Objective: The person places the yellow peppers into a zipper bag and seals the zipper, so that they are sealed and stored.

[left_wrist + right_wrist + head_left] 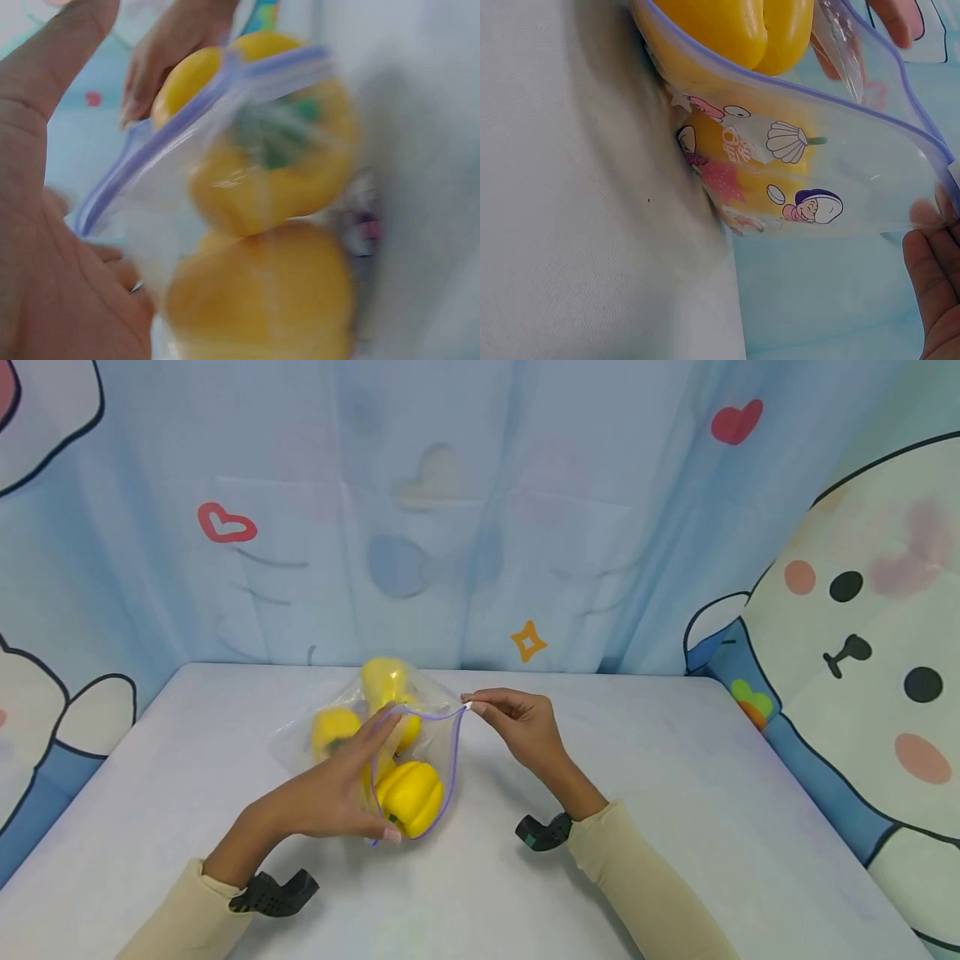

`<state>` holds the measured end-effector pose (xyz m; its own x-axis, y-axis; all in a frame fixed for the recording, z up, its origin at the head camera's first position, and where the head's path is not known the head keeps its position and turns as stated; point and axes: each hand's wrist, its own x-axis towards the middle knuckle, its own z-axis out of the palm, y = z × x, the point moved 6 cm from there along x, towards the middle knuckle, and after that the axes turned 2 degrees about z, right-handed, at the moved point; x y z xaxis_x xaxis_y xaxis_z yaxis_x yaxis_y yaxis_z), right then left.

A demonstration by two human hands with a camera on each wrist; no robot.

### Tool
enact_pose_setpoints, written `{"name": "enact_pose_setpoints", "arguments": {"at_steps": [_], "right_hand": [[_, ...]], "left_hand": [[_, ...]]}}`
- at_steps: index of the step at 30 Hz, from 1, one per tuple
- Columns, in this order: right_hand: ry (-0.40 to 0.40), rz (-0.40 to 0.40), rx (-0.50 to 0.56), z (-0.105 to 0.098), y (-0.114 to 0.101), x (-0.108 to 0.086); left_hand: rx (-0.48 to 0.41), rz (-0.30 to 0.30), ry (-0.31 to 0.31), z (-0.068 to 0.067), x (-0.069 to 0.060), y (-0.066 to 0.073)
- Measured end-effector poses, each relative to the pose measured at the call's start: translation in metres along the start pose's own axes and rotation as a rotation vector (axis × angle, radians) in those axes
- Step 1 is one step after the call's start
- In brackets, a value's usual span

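Observation:
A clear zip bag (450, 752) with a purple zip edge lies on the table, its mouth spread wide. Several yellow bell peppers are inside; one bell pepper (412, 793) sits just within the mouth, its green stem end downward. My right hand (525, 727) pinches the far corner of the zip edge at a small white slider (468, 705). My left hand (330, 793) spans the mouth on its left side, fingers fairly straight along the upper edge and thumb by the lower edge. In the right wrist view, cartoon prints (787, 142) cover the bag's side.
The white table (675, 827) ends at a light blue curtain (480, 527) with cartoon figures. Each wrist carries a black strap device, one on the left (273, 895) and one on the right (543, 832).

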<state>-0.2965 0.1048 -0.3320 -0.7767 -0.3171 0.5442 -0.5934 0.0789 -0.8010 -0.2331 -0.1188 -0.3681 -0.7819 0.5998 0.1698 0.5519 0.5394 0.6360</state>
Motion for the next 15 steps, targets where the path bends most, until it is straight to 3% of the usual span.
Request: {"name": "enact_pose_setpoints", "arguments": {"at_steps": [4, 9, 13, 15], "right_hand": [[0.003, 0.011, -0.004, 0.001, -0.002, -0.001], [0.006, 0.004, -0.006, 0.001, -0.002, -0.001], [0.004, -0.002, 0.015, 0.001, 0.013, -0.001], [0.004, -0.003, 0.016, 0.000, 0.022, -0.001]], "left_hand": [[0.024, 0.002, 0.016, 0.012, -0.015, -0.001], [0.133, 0.002, 0.064, 0.025, -0.030, -0.007], [0.298, 0.100, 0.146, 0.030, -0.033, -0.005], [0.377, 0.118, 0.161, 0.031, -0.033, -0.003]]}}
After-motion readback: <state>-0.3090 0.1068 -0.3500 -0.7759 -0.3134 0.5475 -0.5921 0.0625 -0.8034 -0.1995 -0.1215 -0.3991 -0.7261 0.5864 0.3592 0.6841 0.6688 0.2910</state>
